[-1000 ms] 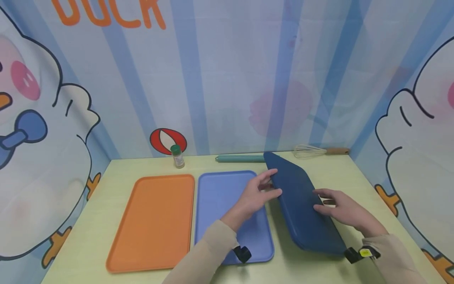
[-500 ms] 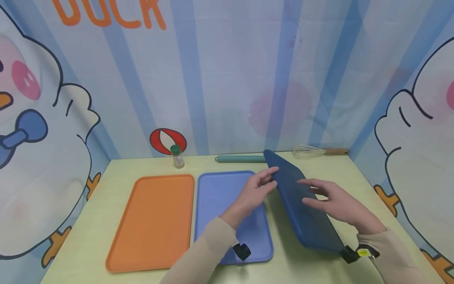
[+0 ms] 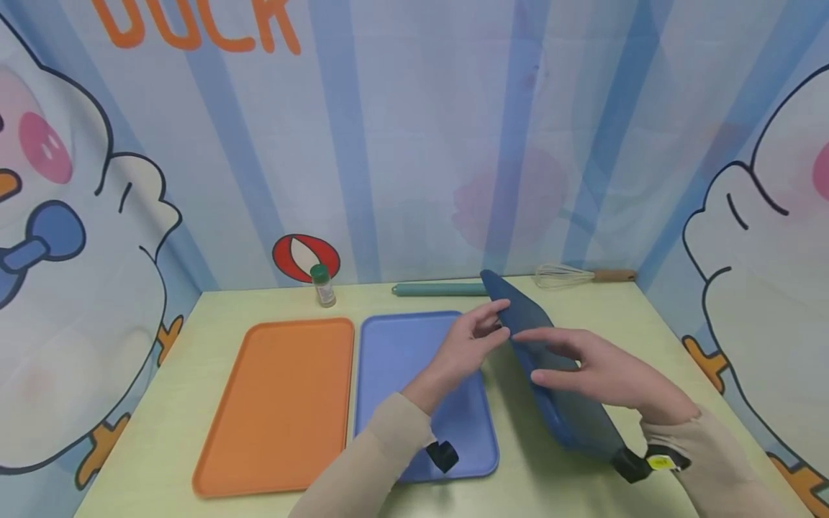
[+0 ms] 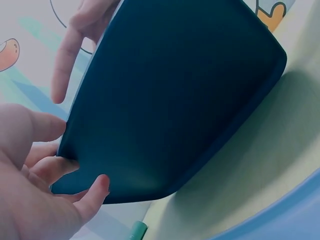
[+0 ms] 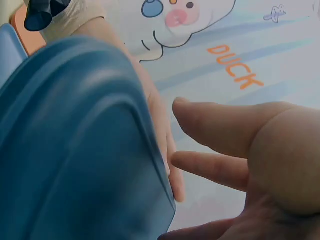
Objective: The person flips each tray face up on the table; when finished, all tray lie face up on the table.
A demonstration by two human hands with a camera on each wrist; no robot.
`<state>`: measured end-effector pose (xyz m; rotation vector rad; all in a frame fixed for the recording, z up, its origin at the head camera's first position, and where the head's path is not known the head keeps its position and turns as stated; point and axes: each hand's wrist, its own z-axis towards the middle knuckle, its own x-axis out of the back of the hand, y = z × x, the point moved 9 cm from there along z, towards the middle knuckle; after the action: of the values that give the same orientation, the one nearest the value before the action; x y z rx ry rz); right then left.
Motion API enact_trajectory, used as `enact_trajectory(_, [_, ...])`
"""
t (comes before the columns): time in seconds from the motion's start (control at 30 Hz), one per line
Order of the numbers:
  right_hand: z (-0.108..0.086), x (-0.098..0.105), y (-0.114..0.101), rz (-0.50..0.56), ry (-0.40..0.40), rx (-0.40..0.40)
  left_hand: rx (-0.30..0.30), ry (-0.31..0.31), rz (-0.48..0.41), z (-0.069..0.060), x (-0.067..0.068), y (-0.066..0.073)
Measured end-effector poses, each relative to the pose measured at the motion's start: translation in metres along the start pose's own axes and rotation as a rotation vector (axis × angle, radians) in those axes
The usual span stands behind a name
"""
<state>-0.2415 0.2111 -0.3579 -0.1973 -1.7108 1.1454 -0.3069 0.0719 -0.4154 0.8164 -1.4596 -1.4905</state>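
Observation:
A dark blue tray is tilted up on its side at the right of the table in the head view. My left hand grips its raised left edge. In the left wrist view, the thumb is at the rim and fingertips lie against the tray's underside. My right hand hovers over the tray's inner face with its fingers spread, index fingertip close to the raised edge. In the right wrist view, the thumb and index finger stand apart from the tray; whether a lower finger touches it I cannot tell.
A light blue tray lies beneath my left forearm, beside an orange tray. Along the back are a green-capped shaker, a green rod and a whisk. A printed curtain hangs behind the table.
My right hand has come off the tray's right edge and moved left across its face toward the left hand. The tray has tipped slightly steeper; my left hand keeps its grip.

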Motion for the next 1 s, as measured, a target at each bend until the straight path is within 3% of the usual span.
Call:
enact_trajectory(0.17, [0.003, -0.003, -0.007, -0.048, -0.036, -0.008, 0.001, 0.006, 0.036, 0.002, 0.001, 0.006])
enact_trajectory(0.47, [0.007, -0.007, -0.009, -0.135, -0.056, -0.093, 0.025, -0.002, 0.052, 0.0, 0.0, 0.01])
enact_trajectory(0.73, [0.009, -0.002, -0.012, -0.175, -0.015, -0.053, 0.02, -0.017, 0.036, 0.002, -0.004, 0.012])
enact_trajectory(1.0, [0.009, 0.0, -0.017, -0.151, 0.013, -0.044, -0.008, -0.066, 0.021, 0.01, -0.005, 0.015])
